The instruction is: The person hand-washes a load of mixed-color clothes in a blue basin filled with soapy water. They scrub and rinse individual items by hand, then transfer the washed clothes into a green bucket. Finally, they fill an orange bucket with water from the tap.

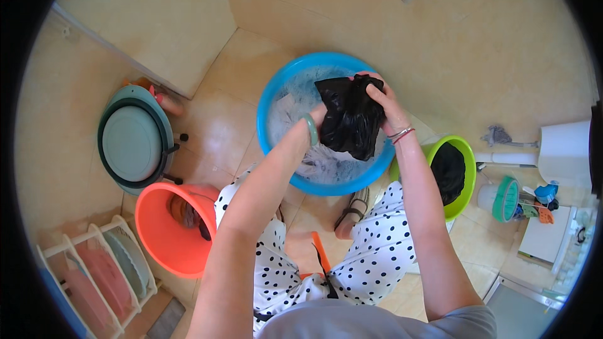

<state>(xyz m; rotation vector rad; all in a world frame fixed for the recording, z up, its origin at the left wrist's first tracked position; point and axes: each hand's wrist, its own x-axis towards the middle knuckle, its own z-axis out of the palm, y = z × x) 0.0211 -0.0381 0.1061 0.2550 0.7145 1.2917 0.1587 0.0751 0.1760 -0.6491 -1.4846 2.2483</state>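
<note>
A dripping-dark, shiny black garment [352, 119] hangs bunched between my two hands, above a round blue basin [262, 113]. My right hand [388, 105] grips its upper right side, with the thumb laid across the front. My left hand [319, 117], below a pale green bangle, holds its left edge; most of those fingers are hidden behind the fabric. Under the garment, the basin contains foamy water [308, 88] and soaked greyish-white laundry [314, 163]. What kind of garment the black one is cannot be made out.
An orange-red bucket [157, 232] with a few items stands at my left, a lime green bucket [463, 204] with dark cloth at my right. Collapsible basins [132, 141] lean by the left wall, near a white rack [94, 232]. A toilet brush [499, 135] is far right.
</note>
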